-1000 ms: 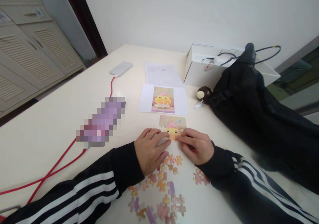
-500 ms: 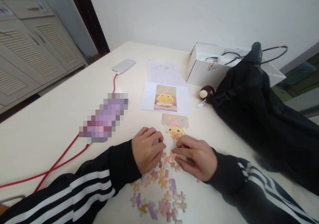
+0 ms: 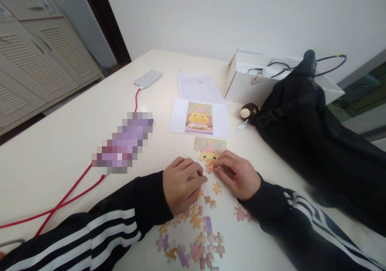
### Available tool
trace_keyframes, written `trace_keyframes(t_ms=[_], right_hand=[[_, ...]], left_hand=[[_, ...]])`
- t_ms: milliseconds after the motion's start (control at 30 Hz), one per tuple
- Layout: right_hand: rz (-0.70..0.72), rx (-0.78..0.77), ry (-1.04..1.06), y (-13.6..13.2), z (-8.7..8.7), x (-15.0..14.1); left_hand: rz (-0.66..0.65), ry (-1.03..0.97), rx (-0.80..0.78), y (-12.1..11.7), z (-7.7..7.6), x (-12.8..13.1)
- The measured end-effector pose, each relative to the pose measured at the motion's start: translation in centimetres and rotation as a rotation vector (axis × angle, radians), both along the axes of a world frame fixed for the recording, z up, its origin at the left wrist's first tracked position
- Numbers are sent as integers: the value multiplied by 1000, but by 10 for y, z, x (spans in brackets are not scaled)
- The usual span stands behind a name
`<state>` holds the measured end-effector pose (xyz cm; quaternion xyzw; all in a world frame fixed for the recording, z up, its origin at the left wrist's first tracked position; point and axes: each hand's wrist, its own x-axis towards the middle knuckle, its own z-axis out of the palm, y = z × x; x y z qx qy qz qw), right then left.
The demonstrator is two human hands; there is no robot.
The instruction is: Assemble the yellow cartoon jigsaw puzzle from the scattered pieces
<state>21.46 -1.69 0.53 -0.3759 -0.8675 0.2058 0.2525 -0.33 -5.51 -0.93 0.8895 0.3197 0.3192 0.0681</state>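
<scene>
The partly joined jigsaw puzzle (image 3: 208,146) shows a yellow character in a pink party hat. At its lower edge, my right hand (image 3: 239,176) pinches a small orange-pink puzzle piece (image 3: 209,167) with its fingertips. My left hand (image 3: 183,185) rests just left of that spot, fingers curled with thumb and forefinger close together. Whatever those fingers may hold is hidden. Between the hands lies a loose yellow-orange piece (image 3: 217,188). Several more loose pieces (image 3: 197,249) in pink, purple and orange are spread nearer me, some partly behind my left hand.
Beyond the puzzle lies a printed reference picture (image 3: 199,118), with another paper sheet (image 3: 197,85) behind. On the left are a blurred phone (image 3: 126,140), red cable (image 3: 72,184) and power bank (image 3: 148,79). A black bag (image 3: 304,130) and white box (image 3: 241,78) stand at right.
My right hand has moved away from me, from the loose pieces to the joined puzzle's lower edge, uncovering pieces beneath it. My left hand has shifted slightly right.
</scene>
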Motion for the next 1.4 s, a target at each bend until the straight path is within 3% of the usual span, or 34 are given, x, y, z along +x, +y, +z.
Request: trace_keyframes(t_ms=[367, 1067, 1400], right_hand=[[37, 257, -40, -6, -4, 3], [71, 328, -28, -5, -14, 5], [85, 273, -14, -7, -8, 2]], left_hand=[[10, 150, 73, -1, 0, 1], [10, 127, 79, -2, -4, 3], [-4, 182, 15, 1, -7, 1]])
